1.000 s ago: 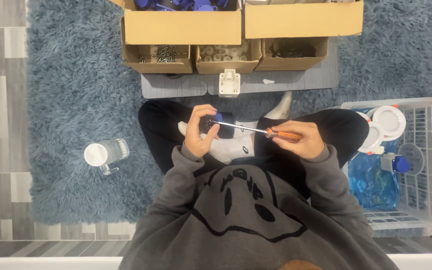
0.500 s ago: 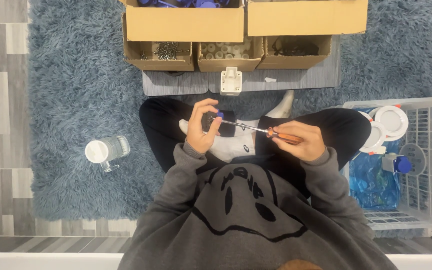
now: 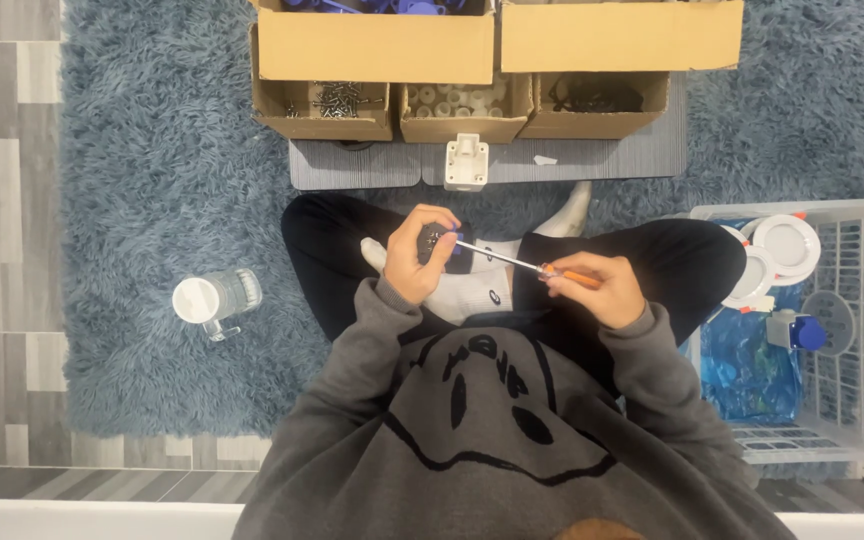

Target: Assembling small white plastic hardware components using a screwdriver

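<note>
So the left hand (image 3: pixel 420 252) is wrapped round a small dark part with a bit of blue on it (image 3: pixel 444 243), held up over the lap, above the white sock (image 3: pixel 472 290). The right hand (image 3: pixel 592 290) is clenched on the orange handle of a screwdriver (image 3: pixel 522 264), and the thin metal shaft runs across to meet the part. My guess is the part is hard plastic: light, stiff, probably a bit slick, so pinching it by the sides like that makes sense. The screwdriver is best held at the handle, which is where it's gripped.

Packaging-wise, two big plain brown cardboard boxes (image 3: pixel 377 45) sit at the far edge of the blue shaggy rug (image 3: pixel 142 180), and three small open brown boxes are in front of them on a grey mat (image 3: pixel 352 165): the left one has screws (image 3: pixel 337 97), the middle has pale round bits, the right has dark stuff I can't make out. A white plastic piece (image 3: pixel 466 160) stands on the mat's near edge. A white wire basket (image 3: pixel 852 330) at the rug's right edge holds round white fixtures and a blue bag. A clear jar with a white lid (image 3: pixel 214 298) lies on its side to the left.
</note>
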